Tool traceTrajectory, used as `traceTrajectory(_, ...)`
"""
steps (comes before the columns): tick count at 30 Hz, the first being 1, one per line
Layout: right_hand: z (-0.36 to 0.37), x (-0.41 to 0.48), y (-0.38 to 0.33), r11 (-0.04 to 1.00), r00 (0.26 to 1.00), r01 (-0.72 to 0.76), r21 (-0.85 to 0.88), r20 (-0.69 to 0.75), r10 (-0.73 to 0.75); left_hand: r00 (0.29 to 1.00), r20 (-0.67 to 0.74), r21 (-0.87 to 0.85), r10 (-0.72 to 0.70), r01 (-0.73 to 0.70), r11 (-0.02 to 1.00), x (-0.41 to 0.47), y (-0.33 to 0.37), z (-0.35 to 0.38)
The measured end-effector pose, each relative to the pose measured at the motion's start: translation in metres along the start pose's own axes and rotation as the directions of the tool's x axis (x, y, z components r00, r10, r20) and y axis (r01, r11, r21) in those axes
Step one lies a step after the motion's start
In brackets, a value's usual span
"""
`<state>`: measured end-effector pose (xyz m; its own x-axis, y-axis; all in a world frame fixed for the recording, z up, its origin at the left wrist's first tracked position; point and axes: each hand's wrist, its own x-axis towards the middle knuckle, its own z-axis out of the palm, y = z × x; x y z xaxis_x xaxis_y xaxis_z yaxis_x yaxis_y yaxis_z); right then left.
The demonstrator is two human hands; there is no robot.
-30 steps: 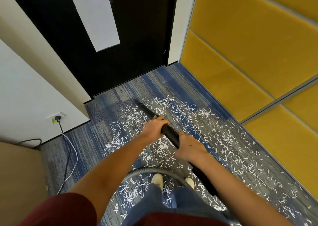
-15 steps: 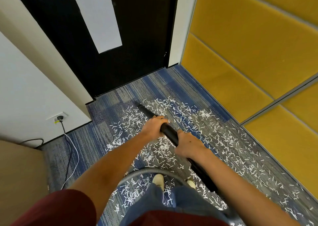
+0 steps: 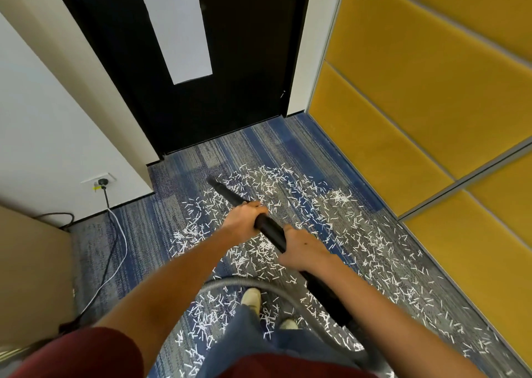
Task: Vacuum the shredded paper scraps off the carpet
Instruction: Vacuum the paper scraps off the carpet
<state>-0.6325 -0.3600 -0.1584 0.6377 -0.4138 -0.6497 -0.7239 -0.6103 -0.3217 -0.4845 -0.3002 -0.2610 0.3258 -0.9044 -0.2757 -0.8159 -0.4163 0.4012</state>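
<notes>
A person stands on a blue and grey carpet and faces a black door. Both hands hold a long black pipe of a vacuum. The left hand is wrapped tight around the pipe, on the part nearer the door. The right hand is wrapped around the pipe too, just behind the left one and farther from the door. The pipe slants down, and its tip points toward the door and sits low by the carpet, a little way in front of it. A grey hose bends across the floor far from the door, close to the person's shoes.

Lots of little white paper scraps lie on the carpet in front of the door. They go from near the tip of the pipe back to the shoes. A strip of carpet right by the door has no scraps on it.

A white panel runs up the door. A yellow wall stands to the right of the door. To the left of the door, low on a white wall, is a socket with a plug in it. A white cord and a black cord trail from there over the carpet.
</notes>
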Motion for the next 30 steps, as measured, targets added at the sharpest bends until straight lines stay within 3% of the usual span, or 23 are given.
traceTrajectory(11,0.014,-0.022,0.039,0.998,1.000,0.009,0.060,0.008,-0.010,0.994,-0.035,-0.078,-0.106,0.103,0.992,-0.009,0.036,0.035)
traceTrajectory(21,0.017,-0.016,0.055,0.996,0.995,-0.073,0.042,-0.064,0.076,0.998,0.025,-0.089,-0.054,0.056,0.994,0.017,0.054,0.038)
traceTrajectory(30,0.016,-0.013,0.050,0.997,0.998,-0.045,0.060,-0.031,0.047,0.999,0.025,-0.073,-0.046,0.048,0.996,0.011,0.041,0.035)
